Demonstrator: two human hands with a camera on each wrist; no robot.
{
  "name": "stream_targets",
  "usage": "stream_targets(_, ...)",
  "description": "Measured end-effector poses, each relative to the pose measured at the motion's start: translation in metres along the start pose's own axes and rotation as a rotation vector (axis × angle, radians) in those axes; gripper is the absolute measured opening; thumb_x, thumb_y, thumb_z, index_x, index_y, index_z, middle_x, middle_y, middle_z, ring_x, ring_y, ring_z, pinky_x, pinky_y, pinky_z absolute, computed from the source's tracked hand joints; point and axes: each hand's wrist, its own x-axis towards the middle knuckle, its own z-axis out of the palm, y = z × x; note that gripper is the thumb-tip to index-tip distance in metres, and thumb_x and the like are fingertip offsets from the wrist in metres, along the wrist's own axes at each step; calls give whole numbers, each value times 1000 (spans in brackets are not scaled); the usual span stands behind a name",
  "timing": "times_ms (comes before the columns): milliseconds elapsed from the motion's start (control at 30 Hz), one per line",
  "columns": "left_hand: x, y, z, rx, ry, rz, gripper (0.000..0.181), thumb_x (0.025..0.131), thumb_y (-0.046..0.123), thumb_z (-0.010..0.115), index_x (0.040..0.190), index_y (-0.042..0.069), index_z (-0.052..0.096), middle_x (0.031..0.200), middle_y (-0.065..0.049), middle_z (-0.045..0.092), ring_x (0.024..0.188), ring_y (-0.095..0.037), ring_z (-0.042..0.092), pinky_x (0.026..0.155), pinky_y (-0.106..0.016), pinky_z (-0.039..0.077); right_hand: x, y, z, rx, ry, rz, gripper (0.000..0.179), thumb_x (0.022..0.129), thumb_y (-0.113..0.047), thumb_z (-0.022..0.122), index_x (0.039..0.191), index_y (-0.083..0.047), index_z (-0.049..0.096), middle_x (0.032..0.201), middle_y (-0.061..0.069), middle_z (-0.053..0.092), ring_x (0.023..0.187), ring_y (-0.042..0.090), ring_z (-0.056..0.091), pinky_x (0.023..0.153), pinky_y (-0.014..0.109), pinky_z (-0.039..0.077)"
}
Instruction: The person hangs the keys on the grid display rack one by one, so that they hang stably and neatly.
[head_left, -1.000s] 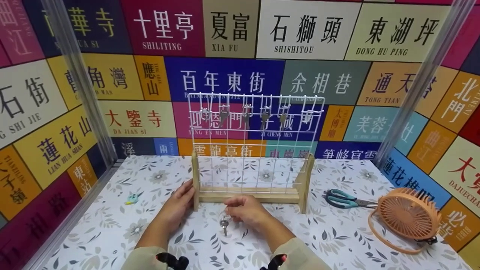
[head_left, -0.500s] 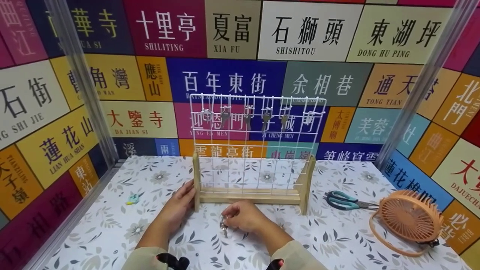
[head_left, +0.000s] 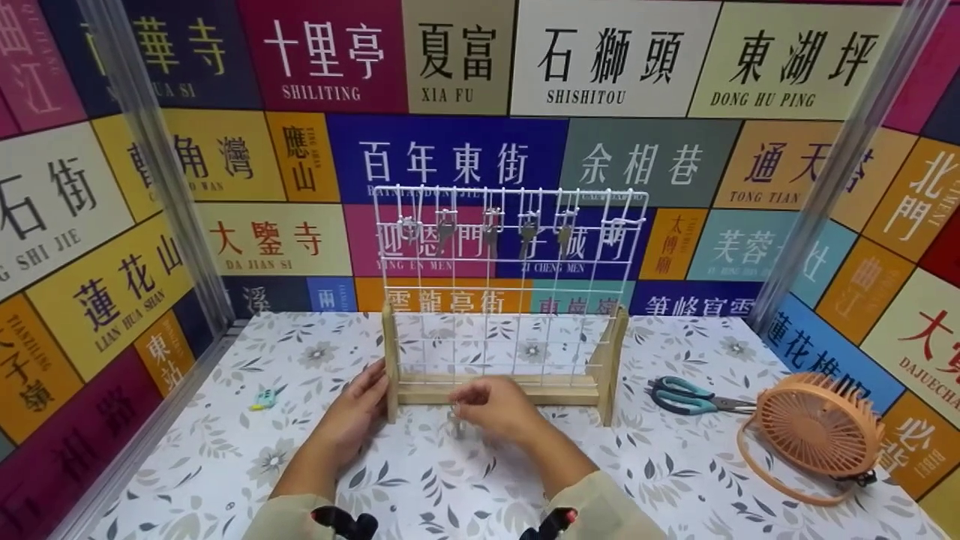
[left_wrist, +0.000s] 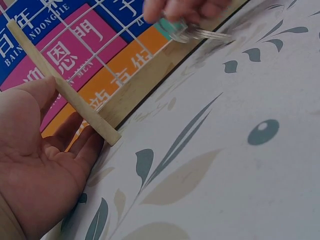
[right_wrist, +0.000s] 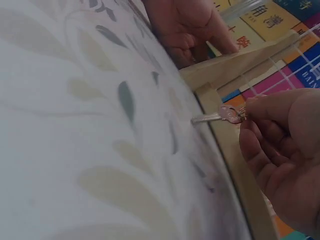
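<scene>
A white wire grid rack (head_left: 510, 289) stands upright between wooden end posts. My left hand (head_left: 358, 409) holds the rack's left post (left_wrist: 62, 82), thumb at one edge and fingertips partly hidden behind it. My right hand (head_left: 495, 409) pinches a metal key (right_wrist: 227, 116) by its ring end, low in front of the rack's wooden base bar (head_left: 499, 394). The key's blade points away from the fingertips, close over the tabletop. Several metal keys (head_left: 529, 236) hang in a row on hooks near the top of the grid.
Teal-handled pliers (head_left: 694, 401) lie to the right, their tip by an orange fan (head_left: 817, 431). A small teal and yellow object (head_left: 265, 397) lies at the left. The table (head_left: 187, 465) has a leaf-print cover, and a wall of colourful signs stands behind.
My right hand first drew slightly toward me with the key, then moved forward again, nearer the base bar. My left hand stays at the left post.
</scene>
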Motion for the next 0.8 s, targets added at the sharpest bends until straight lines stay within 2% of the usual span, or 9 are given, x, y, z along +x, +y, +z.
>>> stream_targets(100,0,1,0,-4,-3,-16,54,111,39,58,163,35,44,171,5,42,159,-27,42,134,-48,30,-8,-25,-17,5,43,-47,16,96,-19,80,112,-20,82,102,-1,79,92,14,70,81,28,62)
stream_targets(333,-1,2,-1,-25,-3,-43,53,110,42,59,161,40,46,169,10,44,159,-25,42,134,-47,29,-30,-69,-63,82,142,-140,18,95,-18,81,113,-15,82,102,5,80,91,22,73,78,26,63)
stream_targets(600,-3,3,-1,-26,-7,-46,54,110,43,59,162,41,44,171,8,42,161,-26,39,134,-47,29,-51,-96,-124,63,246,-217,16,96,-18,80,111,-13,81,105,9,80,90,21,74,82,28,65)
stream_targets(733,-3,3,-1,-10,0,-43,54,110,43,59,162,41,44,171,9,42,160,-26,40,134,-48,29,-57,-102,-152,97,311,-271,17,97,-16,80,112,-9,81,106,9,81,89,21,75,82,28,66)
stream_targets(800,-2,1,-1,-8,-2,-31,54,110,42,59,162,40,44,171,7,42,160,-27,40,134,-48,29,-61,-105,-165,153,336,-294,21,96,-13,81,114,-2,79,105,9,80,87,19,75,83,28,66)
